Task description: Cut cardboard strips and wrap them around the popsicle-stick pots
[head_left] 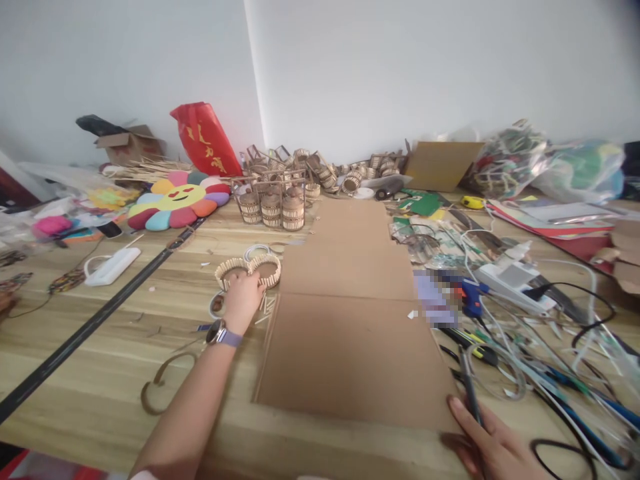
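Note:
My left hand (243, 297) is closed on the double-ring wooden frame (271, 270), two round rings of small light sticks joined side by side, at the point where the rings meet. Loose short sticks (267, 308) lie just right of that hand. At the lower right, my right hand (487, 430) holds a dark slim tool (469, 387), pointing up and away, beside the near right corner of the cardboard sheet (350, 353). The cardboard lies flat between my two hands. The tool's kind cannot be made out.
Small stick baskets (271, 209) stand behind the cardboard. A flower cushion (177, 200), a white power strip (113, 266) and a long black strip (100, 320) are on the left. To the right lie a blue glue gun (471, 298), tangled cables, a cutter (475, 348) and another power strip (517, 287).

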The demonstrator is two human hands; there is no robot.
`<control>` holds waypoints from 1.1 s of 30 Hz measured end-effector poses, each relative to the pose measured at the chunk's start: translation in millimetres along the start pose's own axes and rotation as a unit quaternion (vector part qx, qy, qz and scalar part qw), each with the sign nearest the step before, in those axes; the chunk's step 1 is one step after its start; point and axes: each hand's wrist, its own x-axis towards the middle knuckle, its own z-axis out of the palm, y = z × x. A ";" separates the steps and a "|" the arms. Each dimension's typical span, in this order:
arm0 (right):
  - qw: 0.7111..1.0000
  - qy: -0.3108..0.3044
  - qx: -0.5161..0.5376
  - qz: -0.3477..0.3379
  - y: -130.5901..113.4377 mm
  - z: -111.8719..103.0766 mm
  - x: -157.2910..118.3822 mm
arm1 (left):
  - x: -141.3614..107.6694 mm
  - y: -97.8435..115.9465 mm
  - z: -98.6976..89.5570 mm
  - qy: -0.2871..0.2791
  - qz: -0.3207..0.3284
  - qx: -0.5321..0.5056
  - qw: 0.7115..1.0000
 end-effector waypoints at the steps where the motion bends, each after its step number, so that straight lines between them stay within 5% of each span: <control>1: 1.000 0.001 0.001 -0.006 -1.8 4.2 -2.5 | 0.3 0.0 0.9 0.001 -0.001 0.000 1.000; 7: 1.000 -0.002 0.002 -0.028 4.7 10.8 -2.2 | 1.5 -0.8 7.9 0.014 -0.004 0.002 1.000; 11: 0.989 0.005 -0.134 -0.057 11.3 1.3 6.4 | 2.6 0.0 11.4 0.031 0.001 -0.001 1.000; 19: 0.866 0.178 -0.362 -0.294 -5.5 -24.4 26.5 | -25.4 20.7 -3.0 0.127 0.024 0.034 0.991; 23: 0.838 0.149 -0.407 -0.332 -7.0 -17.6 41.8 | -65.8 47.7 -6.7 0.034 0.175 -0.054 0.982; 26: 0.822 0.144 -0.471 -0.286 -5.6 -15.8 47.4 | -95.6 62.9 -8.1 -0.131 0.225 -0.106 0.960; 29: 0.800 0.171 -0.513 -0.260 -3.2 -26.7 47.3 | -115.0 66.8 -12.2 -0.253 0.180 -0.093 0.946; 33: 0.768 0.229 -0.531 -0.275 1.1 -50.8 43.7 | -127.1 60.4 -14.9 -0.302 0.104 -0.076 0.944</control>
